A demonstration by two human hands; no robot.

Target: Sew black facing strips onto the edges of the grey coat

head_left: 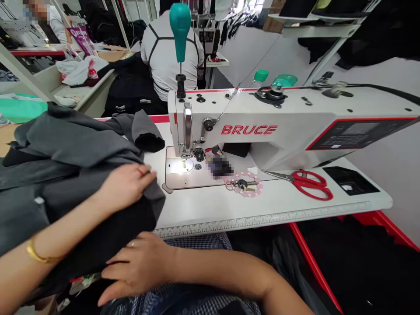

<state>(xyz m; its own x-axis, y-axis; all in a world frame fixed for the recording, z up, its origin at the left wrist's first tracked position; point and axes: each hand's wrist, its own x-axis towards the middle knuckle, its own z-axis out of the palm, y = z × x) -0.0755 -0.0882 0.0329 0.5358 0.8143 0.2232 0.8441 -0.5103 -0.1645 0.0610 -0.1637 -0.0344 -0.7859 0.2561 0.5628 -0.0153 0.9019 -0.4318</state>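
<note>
A dark grey garment (82, 144) with a black underside lies bunched on the left of the sewing table, partly hanging over its front edge. My left hand (126, 186), a gold bracelet on its wrist, rests on the garment with its fingers curled into the cloth near the right edge. Lower down, my right hand (141, 264) reaches across above my lap, its fingers spread beside the hanging black cloth. To the right of the garment stands a white sewing machine (252, 127), its needle area lit.
Red-handled scissors (311, 183) and a pink beaded key ring (244, 186) lie on the table (203, 210). A ruler strip (262, 221) runs along the front edge. At lower right is a red-rimmed bin (311, 258) with dark cloth. A person (173, 52) sits ahead.
</note>
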